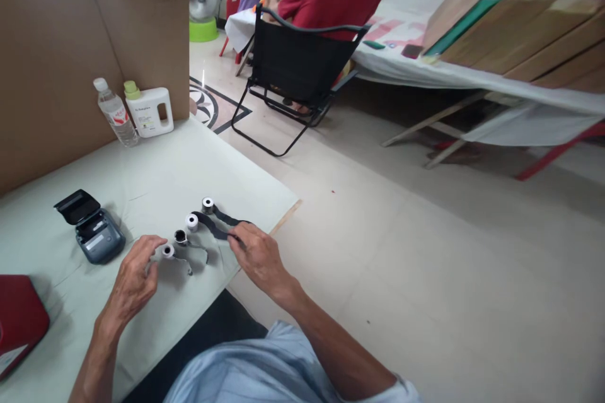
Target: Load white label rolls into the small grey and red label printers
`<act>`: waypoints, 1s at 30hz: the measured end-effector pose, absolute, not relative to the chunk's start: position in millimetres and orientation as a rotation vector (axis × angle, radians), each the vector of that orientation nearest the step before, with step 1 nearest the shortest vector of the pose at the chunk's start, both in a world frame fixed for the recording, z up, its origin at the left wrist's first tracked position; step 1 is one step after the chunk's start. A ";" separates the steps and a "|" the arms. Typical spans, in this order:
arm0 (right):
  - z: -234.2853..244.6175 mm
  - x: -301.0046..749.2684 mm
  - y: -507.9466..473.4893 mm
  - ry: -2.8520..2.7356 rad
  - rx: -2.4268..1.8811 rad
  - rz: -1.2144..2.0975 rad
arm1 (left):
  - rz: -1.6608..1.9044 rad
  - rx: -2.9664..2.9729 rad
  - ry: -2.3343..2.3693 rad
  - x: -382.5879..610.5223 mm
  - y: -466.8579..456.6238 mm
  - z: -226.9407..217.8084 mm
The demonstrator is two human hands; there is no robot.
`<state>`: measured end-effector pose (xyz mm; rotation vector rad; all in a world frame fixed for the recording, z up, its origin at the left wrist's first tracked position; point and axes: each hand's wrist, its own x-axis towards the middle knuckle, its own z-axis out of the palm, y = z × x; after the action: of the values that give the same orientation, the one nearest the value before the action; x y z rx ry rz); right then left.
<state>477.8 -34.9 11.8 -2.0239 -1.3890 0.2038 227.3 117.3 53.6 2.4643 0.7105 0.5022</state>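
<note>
Several small rolls of tape stand in a slanting row on the pale table, each with a loose tail. At the far end is one roll [208, 205] with a long dark strip; a white roll [191, 221] beside it trails a black strip [213, 227]. My right hand [255, 255] pinches the free end of that black strip near the table edge. Nearer me are a dark-cored roll [180, 237] and another white roll [167, 251], with short curled tails. My left hand [137, 272], fingers apart and holding nothing, is just left of this nearest roll.
A small dark label printer [101, 236] lies with its lid up on the table [227, 151]. Behind it are a water bottle [117, 114], a white jug [150, 114] and a cardboard wall [51, 43]. A red box [21, 321] is at left. Someone sits in a black chair [297, 59].
</note>
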 end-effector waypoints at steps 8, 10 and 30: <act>16.8 475.0 -33.2 -1.286 -1.842 0.348 | 0.549 2.513 0.822 245.3 134.6 87.6; 16.1 475.2 -36.8 -1.296 -1.841 0.363 | 0.542 2.535 0.800 253.4 132.2 90.1; 10.1 467.4 -42.7 -1.410 -1.756 -0.109 | 0.375 2.647 0.835 252.4 121.9 85.2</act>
<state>467.4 -42.7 10.1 -1.7560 -1.4099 -0.1085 252.4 121.9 85.2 2.6473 0.8351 0.3750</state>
